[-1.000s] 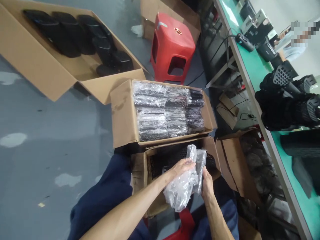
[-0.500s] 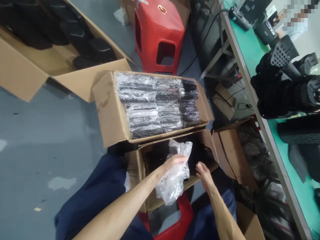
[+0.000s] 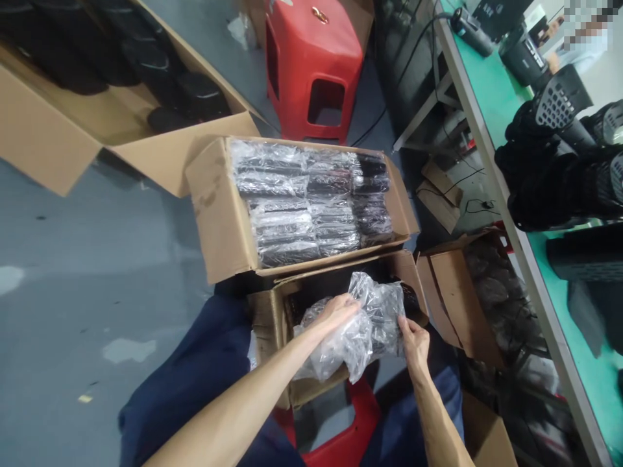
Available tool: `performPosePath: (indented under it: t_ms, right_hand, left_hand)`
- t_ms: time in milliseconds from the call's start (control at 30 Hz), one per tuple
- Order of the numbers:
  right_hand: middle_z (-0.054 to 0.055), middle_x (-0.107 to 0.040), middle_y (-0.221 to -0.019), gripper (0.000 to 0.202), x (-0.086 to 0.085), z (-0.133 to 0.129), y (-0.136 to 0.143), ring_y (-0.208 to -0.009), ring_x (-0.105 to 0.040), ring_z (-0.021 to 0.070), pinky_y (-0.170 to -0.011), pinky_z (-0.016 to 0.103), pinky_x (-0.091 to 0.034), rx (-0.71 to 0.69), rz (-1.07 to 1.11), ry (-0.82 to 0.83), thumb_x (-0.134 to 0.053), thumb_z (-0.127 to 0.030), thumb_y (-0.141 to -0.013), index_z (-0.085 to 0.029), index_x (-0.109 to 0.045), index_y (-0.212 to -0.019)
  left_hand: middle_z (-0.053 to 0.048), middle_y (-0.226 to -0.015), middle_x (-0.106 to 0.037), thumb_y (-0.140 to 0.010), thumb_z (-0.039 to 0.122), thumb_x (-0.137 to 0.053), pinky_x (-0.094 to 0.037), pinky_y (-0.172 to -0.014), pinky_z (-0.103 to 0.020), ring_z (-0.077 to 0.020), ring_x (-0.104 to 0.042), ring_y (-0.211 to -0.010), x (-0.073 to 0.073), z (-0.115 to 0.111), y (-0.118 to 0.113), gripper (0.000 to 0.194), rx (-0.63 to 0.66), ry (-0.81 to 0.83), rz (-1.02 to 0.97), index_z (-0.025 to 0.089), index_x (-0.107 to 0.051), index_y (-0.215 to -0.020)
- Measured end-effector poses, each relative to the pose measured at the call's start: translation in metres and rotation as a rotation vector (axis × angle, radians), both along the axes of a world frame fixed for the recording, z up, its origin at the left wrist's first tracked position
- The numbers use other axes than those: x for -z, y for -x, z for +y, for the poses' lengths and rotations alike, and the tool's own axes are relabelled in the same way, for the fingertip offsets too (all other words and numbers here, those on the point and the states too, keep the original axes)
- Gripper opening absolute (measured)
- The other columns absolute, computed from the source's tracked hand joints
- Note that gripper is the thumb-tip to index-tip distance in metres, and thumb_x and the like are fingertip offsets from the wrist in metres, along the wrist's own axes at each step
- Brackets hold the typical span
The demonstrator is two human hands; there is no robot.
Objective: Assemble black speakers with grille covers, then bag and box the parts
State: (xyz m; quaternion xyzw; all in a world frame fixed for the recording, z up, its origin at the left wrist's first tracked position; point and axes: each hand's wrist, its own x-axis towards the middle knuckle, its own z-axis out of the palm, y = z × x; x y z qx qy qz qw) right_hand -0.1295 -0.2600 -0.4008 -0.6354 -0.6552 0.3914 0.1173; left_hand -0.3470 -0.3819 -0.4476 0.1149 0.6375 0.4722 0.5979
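Note:
A crumpled clear plastic bag is stretched between my two hands, above a small open carton with dark contents, mostly hidden. My left hand is closed around the gathered plastic. At the bag's right edge, my right hand pinches the film between thumb and fingers. Just beyond the small carton stands a larger open carton, filled with rows of dark items wrapped in clear plastic.
A red stool stands behind the cartons. Dark rounded objects fill part of a big carton at upper left. Along the right runs a green-topped workbench with black perforated parts; a co-worker is at its far end.
My right hand has taken hold of the bag's right edge. The plastic, bunched in my left hand before, is now spread wider to the right. The view has shifted slightly.

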Motion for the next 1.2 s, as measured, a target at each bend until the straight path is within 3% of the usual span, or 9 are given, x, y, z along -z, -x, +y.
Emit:
performPosePath:
  t_ms: [200,433,600,700,800,867,967,1067,1200]
  right_hand:
    - [0.0,-0.066,-0.062,0.045,-0.013,0.002,0.003,-0.056,-0.053,0.0157,-0.056,0.027,-0.043,-0.03,0.139,-0.028,-0.081,-0.062,-0.067,-0.017,-0.073,-0.074]
    - [-0.001,-0.061,-0.061,0.046,-0.042,0.013,0.008,-0.055,-0.051,0.0147,-0.054,0.026,-0.043,-0.076,0.129,-0.094,-0.085,-0.061,-0.063,-0.02,-0.065,-0.071]
    - [-0.003,-0.057,-0.06,0.049,-0.068,0.03,0.009,-0.053,-0.048,0.0141,-0.052,0.026,-0.041,-0.086,0.121,-0.183,-0.083,-0.064,-0.064,-0.022,-0.059,-0.069]
    - [0.0,-0.06,-0.068,0.046,-0.082,0.026,0.014,-0.06,-0.054,0.0167,-0.057,0.027,-0.045,-0.179,0.077,-0.26,-0.082,-0.063,-0.068,-0.023,-0.06,-0.069]
    - [0.006,-0.067,-0.092,0.036,-0.083,-0.005,0.022,-0.086,-0.063,0.0232,-0.077,0.032,-0.052,-0.444,0.081,-0.137,-0.081,-0.053,-0.074,-0.023,-0.063,-0.069]
    - [0.006,-0.068,-0.094,0.032,-0.072,-0.03,0.024,-0.091,-0.064,0.0242,-0.082,0.034,-0.053,-0.639,0.15,0.21,-0.081,-0.051,-0.077,-0.023,-0.066,-0.073]
    - [0.006,-0.071,-0.087,0.042,-0.037,-0.043,0.02,-0.081,-0.066,0.0236,-0.077,0.035,-0.054,-0.649,0.174,0.564,-0.074,-0.062,-0.079,-0.021,-0.069,-0.086]
    - [0.01,-0.071,-0.084,0.049,0.009,-0.014,0.022,-0.08,-0.066,0.0274,-0.08,0.041,-0.054,-0.431,-0.086,0.179,-0.062,-0.068,-0.082,-0.019,-0.069,-0.082]
    - [0.019,-0.066,-0.126,0.045,0.066,0.042,0.049,-0.123,-0.055,0.038,-0.106,0.049,-0.041,-0.347,-0.244,-0.108,-0.073,-0.046,-0.072,-0.018,-0.073,-0.108]
  left_hand:
    - [-0.017,-0.132,-0.067,-0.082,0.019,-0.064,-0.044,-0.099,-0.036,-0.0295,-0.063,-0.12,0.002,0.0,0.005,0.058,0.006,0.089,0.302,0.018,-0.052,-0.139]
    - [-0.007,-0.105,-0.077,-0.086,0.022,-0.061,-0.048,-0.089,-0.031,-0.0248,-0.069,-0.101,-0.013,0.008,0.006,0.019,-0.007,-0.061,0.281,0.022,-0.072,-0.101]
    - [-0.004,-0.087,-0.074,-0.084,0.024,-0.062,-0.045,-0.08,-0.029,-0.0227,-0.066,-0.086,-0.014,0.007,0.007,0.012,0.068,-0.084,0.256,0.02,-0.073,-0.088]
    - [-0.002,-0.073,-0.068,-0.087,0.043,-0.063,-0.044,-0.074,-0.029,-0.0216,-0.063,-0.077,-0.012,0.005,0.0,0.027,0.12,-0.112,0.208,0.018,-0.072,-0.081]
    - [-0.001,-0.077,-0.067,-0.081,0.063,-0.068,-0.045,-0.071,-0.03,-0.0207,-0.061,-0.075,-0.01,0.002,-0.016,0.055,0.157,-0.245,-0.025,0.017,-0.07,-0.112]
    - [-0.003,-0.086,-0.07,-0.078,0.058,-0.073,-0.046,-0.071,-0.03,-0.0218,-0.064,-0.08,-0.011,-0.002,-0.023,0.061,0.212,-0.305,-0.109,0.018,-0.066,-0.123]
    - [-0.006,-0.081,-0.07,-0.082,0.036,-0.067,-0.045,-0.069,-0.031,-0.0263,-0.067,-0.081,-0.011,-0.01,-0.02,0.023,0.402,-0.152,0.135,0.017,-0.074,-0.092]
    - [-0.011,-0.081,-0.072,-0.08,0.015,-0.058,-0.045,-0.075,-0.037,-0.0338,-0.069,-0.086,-0.01,-0.022,-0.007,0.014,0.497,0.038,0.403,0.016,-0.072,-0.084]
    - [-0.016,-0.094,-0.077,-0.078,0.007,-0.055,-0.046,-0.084,-0.043,-0.0367,-0.071,-0.096,-0.01,-0.031,0.002,0.034,0.581,0.104,0.526,0.019,-0.073,-0.104]
